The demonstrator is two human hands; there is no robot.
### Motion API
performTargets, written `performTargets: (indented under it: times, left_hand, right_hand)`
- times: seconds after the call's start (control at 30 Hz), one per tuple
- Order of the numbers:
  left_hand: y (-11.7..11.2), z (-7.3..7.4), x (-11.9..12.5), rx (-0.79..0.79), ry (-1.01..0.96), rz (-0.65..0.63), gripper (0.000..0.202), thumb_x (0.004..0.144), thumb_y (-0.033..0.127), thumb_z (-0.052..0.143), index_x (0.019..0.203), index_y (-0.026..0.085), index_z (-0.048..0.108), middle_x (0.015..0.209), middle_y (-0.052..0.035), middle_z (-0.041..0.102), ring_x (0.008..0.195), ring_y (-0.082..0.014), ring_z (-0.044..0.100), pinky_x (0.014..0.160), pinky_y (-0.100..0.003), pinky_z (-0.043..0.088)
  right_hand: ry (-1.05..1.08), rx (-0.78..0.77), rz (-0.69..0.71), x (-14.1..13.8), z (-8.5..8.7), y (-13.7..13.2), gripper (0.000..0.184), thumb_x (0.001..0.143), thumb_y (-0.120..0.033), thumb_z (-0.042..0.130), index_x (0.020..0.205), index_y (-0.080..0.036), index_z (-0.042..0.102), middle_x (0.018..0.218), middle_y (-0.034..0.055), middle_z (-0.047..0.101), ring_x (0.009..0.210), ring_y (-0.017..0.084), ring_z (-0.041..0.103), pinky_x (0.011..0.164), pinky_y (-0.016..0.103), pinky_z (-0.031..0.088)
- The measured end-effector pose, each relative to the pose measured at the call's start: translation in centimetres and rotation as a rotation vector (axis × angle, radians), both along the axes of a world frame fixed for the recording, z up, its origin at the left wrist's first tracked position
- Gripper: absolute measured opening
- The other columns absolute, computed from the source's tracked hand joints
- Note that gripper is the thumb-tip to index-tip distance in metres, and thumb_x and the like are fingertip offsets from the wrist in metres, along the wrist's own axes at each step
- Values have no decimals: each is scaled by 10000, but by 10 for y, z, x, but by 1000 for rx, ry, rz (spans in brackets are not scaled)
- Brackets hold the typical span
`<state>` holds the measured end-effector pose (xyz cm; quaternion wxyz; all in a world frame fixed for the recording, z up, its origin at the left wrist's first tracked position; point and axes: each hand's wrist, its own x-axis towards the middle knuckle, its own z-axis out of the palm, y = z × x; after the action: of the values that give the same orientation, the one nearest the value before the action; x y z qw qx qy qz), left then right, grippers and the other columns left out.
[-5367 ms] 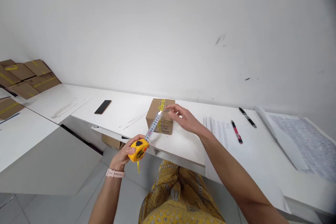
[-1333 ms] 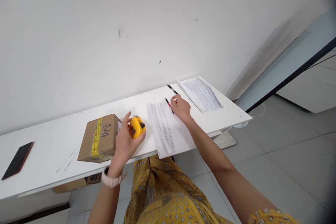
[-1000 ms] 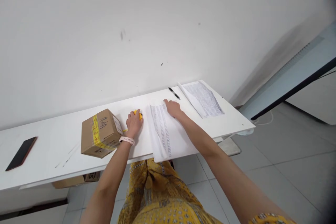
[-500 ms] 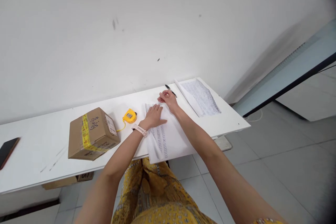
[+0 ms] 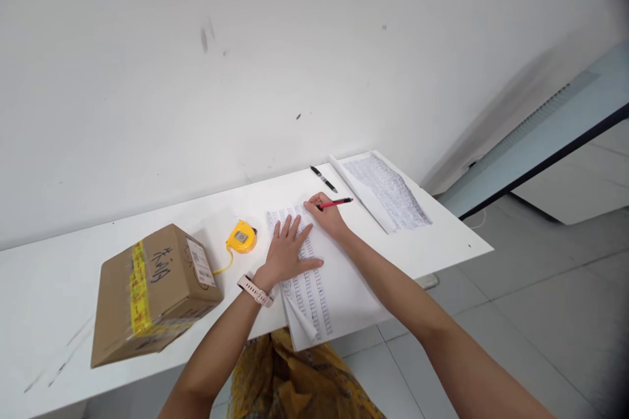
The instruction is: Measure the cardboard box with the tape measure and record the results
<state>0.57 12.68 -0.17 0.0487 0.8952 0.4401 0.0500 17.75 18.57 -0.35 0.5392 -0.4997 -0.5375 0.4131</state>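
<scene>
My left hand (image 5: 287,252) lies flat with spread fingers on a printed sheet of paper (image 5: 322,285) on the white table (image 5: 59,275). My right hand (image 5: 328,216) is closed on a red pen (image 5: 337,202), its tip near the top of that sheet. A yellow tape measure (image 5: 242,237) rests on the table just left of my left hand. A brown cardboard box (image 5: 152,288) with yellow tape and handwriting stands further left.
A black pen (image 5: 323,179) lies near the wall. A second printed paper stack (image 5: 386,191) sits at the table's right end. The white wall runs close behind the table; grey tiled floor lies to the right.
My left hand set the tape measure down beside the box and moved onto the sheet. My right hand picked up the red pen and now holds it over the paper.
</scene>
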Motion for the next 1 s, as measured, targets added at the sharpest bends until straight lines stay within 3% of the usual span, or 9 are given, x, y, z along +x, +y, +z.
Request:
performTargets:
  times: [0.17, 0.33, 0.5, 0.7, 1.0]
  left_hand:
    - [2, -8, 0, 45, -40, 1, 944, 798, 781, 514, 1522, 198, 351, 1614, -165, 249, 1496, -388, 152, 1187, -607, 153]
    - [1, -10, 1, 30, -58, 1, 877, 838, 735, 512, 1524, 215, 345, 1618, -152, 243, 1500, -373, 146, 1192, -598, 149]
    - [0, -7, 2, 1, -56, 6, 863, 845, 728, 507, 1522, 216, 348, 1615, -149, 255, 1501, -373, 144, 1191, -604, 138]
    - [-1, -7, 3, 7, -39, 13, 858, 849, 721, 509, 1517, 205, 354, 1612, -158, 262, 1501, -375, 142, 1193, -596, 138]
    - [0, -8, 2, -24, -62, 7, 848, 854, 738, 472, 1514, 219, 346, 1621, -147, 241, 1506, -370, 119, 1192, -603, 135]
  right_hand:
    - [9, -31, 43, 2, 0, 1, 256, 739, -419, 703, 813, -213, 569, 688, -24, 595, 623, 139, 519, 623, 286, 417]
    - [-198, -26, -52, 3, 0, -1, 305, 834, -388, 577, 620, -230, 428, 535, -53, 439, 528, 123, 402, 548, 275, 336]
    - [-200, -48, -44, 2, -4, -2, 225, 821, -407, 603, 723, -233, 500, 568, -48, 504, 538, 133, 446, 550, 275, 356]
    - [-231, -35, -89, 0, -4, -3, 314, 779, -342, 615, 616, -237, 368, 539, -71, 372, 527, 112, 343, 525, 268, 298]
    - [-287, -31, -59, 1, -3, -3, 292, 790, -319, 580, 625, -241, 353, 544, -60, 385, 541, 125, 363, 542, 279, 302]
